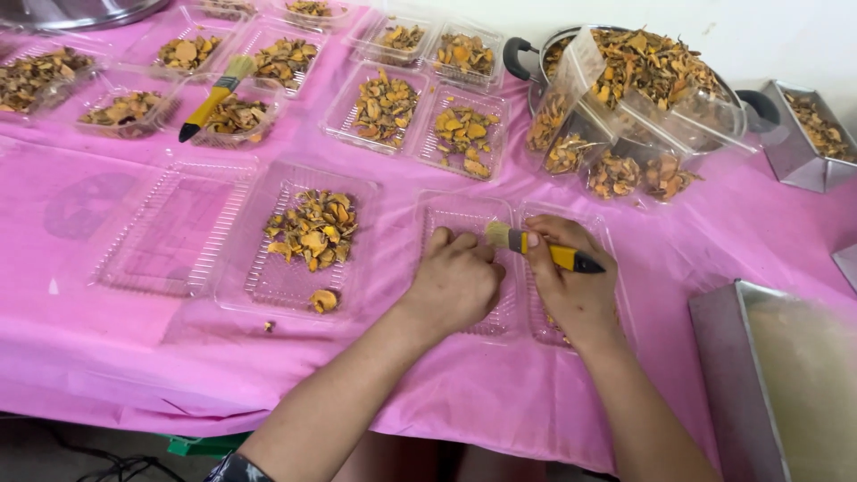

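In the head view, your right hand (571, 277) is curled tight around a small yellow-handled brush (543, 251), bristles pointing left toward your other hand, black handle tip sticking out to the right. Your left hand (455, 281) is loosely closed, knuckles up, resting on an open clear plastic clamshell tray (473, 223); whether it pinches anything underneath you cannot tell from here. Both hands sit over that tray, nearly touching at the bristles. Just left of it lies another clear tray with dried orange-yellow slices (312, 230), and further left an empty tray (170, 234). All of this rests on a pink table cover (107, 357). Filled trays line the far side, a second brush (214, 96) lying across one of them. A metal pot (527, 62) heaped with slices and trays stands at the far right, a steel bin (741, 375) near your right elbow. Your forearms come in from the bottom edge, angled inward
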